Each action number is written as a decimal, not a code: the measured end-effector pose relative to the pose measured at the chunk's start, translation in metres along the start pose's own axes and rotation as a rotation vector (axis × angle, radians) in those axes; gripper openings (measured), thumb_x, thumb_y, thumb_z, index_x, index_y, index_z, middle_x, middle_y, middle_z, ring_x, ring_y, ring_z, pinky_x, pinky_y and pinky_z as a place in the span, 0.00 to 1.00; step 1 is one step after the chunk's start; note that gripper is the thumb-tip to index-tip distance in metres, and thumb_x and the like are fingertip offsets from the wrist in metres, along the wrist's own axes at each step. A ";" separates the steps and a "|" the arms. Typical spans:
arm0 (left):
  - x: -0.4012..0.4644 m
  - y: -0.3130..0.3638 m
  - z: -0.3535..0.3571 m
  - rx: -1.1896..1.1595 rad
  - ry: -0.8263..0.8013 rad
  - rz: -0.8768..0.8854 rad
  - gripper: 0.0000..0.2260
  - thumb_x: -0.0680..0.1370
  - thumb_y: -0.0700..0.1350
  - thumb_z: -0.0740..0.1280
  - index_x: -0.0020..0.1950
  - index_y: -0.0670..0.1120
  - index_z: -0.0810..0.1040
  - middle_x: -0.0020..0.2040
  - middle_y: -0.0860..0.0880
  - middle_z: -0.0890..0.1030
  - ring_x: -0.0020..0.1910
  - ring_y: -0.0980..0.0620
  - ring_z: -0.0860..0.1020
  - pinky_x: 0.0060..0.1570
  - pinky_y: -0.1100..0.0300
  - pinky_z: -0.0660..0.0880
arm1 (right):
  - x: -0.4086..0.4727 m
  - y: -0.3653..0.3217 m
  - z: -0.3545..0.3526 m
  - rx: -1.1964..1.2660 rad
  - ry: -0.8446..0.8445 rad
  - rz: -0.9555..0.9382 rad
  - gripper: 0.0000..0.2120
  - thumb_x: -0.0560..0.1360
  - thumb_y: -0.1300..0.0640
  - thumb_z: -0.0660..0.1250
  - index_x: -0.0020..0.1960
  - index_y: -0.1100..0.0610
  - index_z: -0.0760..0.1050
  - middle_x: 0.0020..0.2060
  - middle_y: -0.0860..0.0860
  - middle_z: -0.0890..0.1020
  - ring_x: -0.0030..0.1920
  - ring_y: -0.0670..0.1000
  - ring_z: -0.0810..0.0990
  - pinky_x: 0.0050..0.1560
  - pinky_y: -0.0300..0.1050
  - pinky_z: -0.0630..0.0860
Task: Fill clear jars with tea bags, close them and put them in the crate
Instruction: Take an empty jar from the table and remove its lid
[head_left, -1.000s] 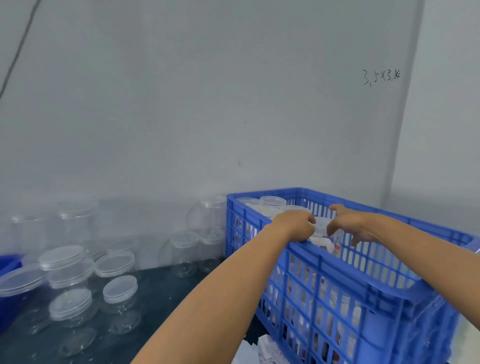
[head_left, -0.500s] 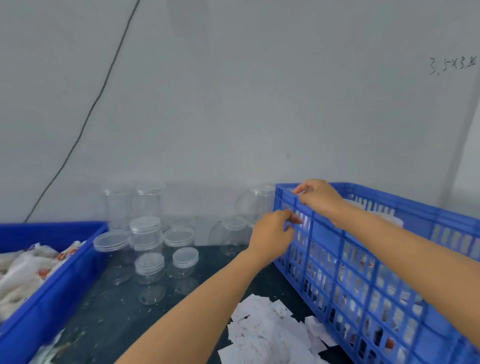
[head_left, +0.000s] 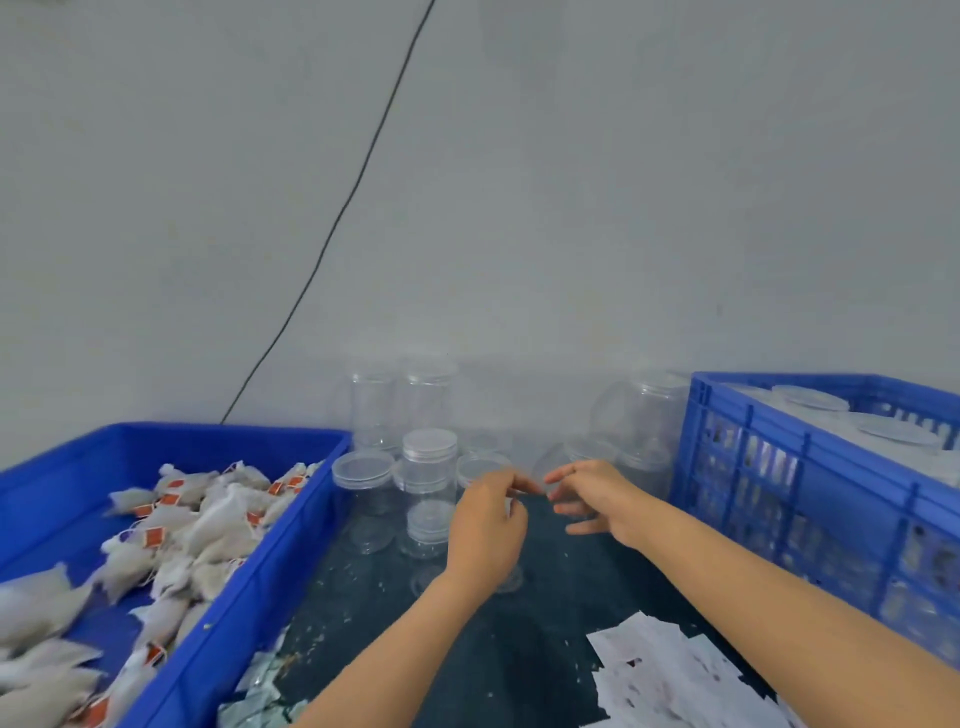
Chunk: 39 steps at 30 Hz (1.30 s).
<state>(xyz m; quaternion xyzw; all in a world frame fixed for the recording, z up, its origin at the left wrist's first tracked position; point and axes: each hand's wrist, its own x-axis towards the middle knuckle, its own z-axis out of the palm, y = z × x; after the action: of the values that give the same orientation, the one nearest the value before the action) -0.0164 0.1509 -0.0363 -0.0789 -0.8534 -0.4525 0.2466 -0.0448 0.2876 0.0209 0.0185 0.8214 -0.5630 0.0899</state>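
Both hands have left the crate (head_left: 810, 467) — one jar delivered, apparently. Now the left hand (head_left: 485, 530) and right hand (head_left: 589, 499), loosely curled and holding nothing, reach the empty jars (head_left: 428, 483) mid-table — next fill begins.

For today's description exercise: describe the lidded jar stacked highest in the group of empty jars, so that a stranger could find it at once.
Start at the tray of tea bags on the left and the crate on the right. On the dark table between them stand clear jars. The stacked jar sits on another jar, so that its lid stands above its front neighbours.
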 end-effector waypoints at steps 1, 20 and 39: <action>0.003 -0.003 -0.003 -0.017 0.006 0.005 0.15 0.74 0.32 0.60 0.52 0.48 0.80 0.52 0.54 0.81 0.54 0.56 0.76 0.56 0.60 0.72 | 0.005 -0.002 0.004 0.024 0.003 0.005 0.10 0.77 0.68 0.59 0.52 0.57 0.76 0.53 0.56 0.78 0.53 0.53 0.77 0.57 0.55 0.78; 0.115 -0.015 0.100 -0.544 -0.186 -0.575 0.18 0.80 0.33 0.57 0.69 0.41 0.67 0.60 0.44 0.73 0.56 0.49 0.72 0.61 0.53 0.72 | 0.117 0.035 -0.023 0.225 0.402 0.081 0.25 0.77 0.70 0.52 0.71 0.55 0.67 0.68 0.57 0.70 0.65 0.59 0.69 0.67 0.54 0.68; 0.122 -0.016 0.140 -0.707 -0.174 -0.577 0.30 0.76 0.30 0.59 0.75 0.52 0.61 0.56 0.57 0.75 0.46 0.59 0.74 0.34 0.69 0.70 | 0.129 0.052 -0.026 0.262 0.281 -0.023 0.31 0.77 0.72 0.50 0.76 0.50 0.59 0.73 0.54 0.65 0.70 0.55 0.66 0.63 0.47 0.67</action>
<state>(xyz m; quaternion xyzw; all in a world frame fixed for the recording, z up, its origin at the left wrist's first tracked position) -0.1769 0.2445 -0.0536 0.0449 -0.6515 -0.7573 -0.0041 -0.1680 0.3214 -0.0392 0.0991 0.7455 -0.6581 -0.0354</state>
